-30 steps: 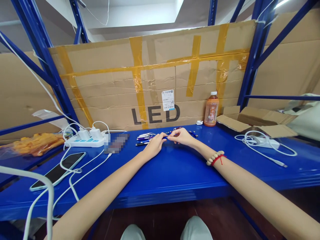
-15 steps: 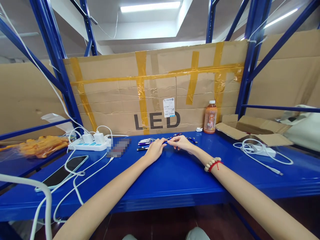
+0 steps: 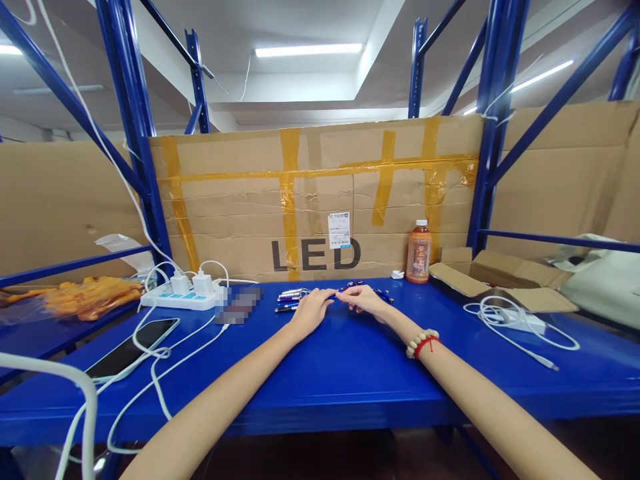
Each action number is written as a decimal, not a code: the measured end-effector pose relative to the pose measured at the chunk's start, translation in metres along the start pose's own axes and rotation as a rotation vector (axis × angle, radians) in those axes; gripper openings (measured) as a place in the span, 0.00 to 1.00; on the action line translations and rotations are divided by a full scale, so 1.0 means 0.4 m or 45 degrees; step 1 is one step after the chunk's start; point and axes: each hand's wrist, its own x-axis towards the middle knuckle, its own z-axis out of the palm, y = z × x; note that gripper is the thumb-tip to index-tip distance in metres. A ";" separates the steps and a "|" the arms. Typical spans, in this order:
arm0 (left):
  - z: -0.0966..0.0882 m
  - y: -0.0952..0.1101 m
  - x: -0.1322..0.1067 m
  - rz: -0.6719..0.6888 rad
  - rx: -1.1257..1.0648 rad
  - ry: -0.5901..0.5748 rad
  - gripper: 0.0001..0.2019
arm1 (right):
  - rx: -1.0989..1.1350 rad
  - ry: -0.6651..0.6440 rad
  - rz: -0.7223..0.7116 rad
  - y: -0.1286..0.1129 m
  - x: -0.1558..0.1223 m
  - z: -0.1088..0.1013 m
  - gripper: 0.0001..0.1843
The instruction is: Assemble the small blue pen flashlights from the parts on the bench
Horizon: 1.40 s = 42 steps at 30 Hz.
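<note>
Both my arms reach far out over a blue shelf (image 3: 350,373). My left hand (image 3: 311,311) and my right hand (image 3: 364,300) meet at the back of it, fingers pinched on the two ends of a thin blue pen (image 3: 333,295). A beaded bracelet with a red string (image 3: 423,343) circles my right wrist. Just behind my left hand lies a small pile of several pens (image 3: 291,299), blue and silver. A few more pens (image 3: 384,295) lie behind my right hand.
A taped cardboard sheet marked LED (image 3: 320,200) walls the back. An orange drink bottle (image 3: 419,252) and an open carton (image 3: 505,280) stand right, with a white cable (image 3: 520,327). Left are a power strip with chargers (image 3: 180,293), a phone (image 3: 133,339) and a bag of orange items (image 3: 90,297).
The camera has tilted upward, so the shelf and hands sit lower in view and more ceiling shows. My hands stay together on the pen at the same spot.
</note>
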 end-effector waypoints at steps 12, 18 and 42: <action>-0.002 -0.003 0.001 -0.094 -0.136 0.012 0.12 | 0.015 0.005 -0.298 -0.019 0.009 0.014 0.23; 0.000 0.002 0.000 -0.048 -0.156 0.003 0.11 | -0.009 -0.040 -0.308 -0.019 0.010 -0.004 0.21; 0.004 -0.009 -0.002 0.049 -0.107 -0.014 0.05 | -0.105 -0.022 -0.282 0.021 0.016 0.009 0.20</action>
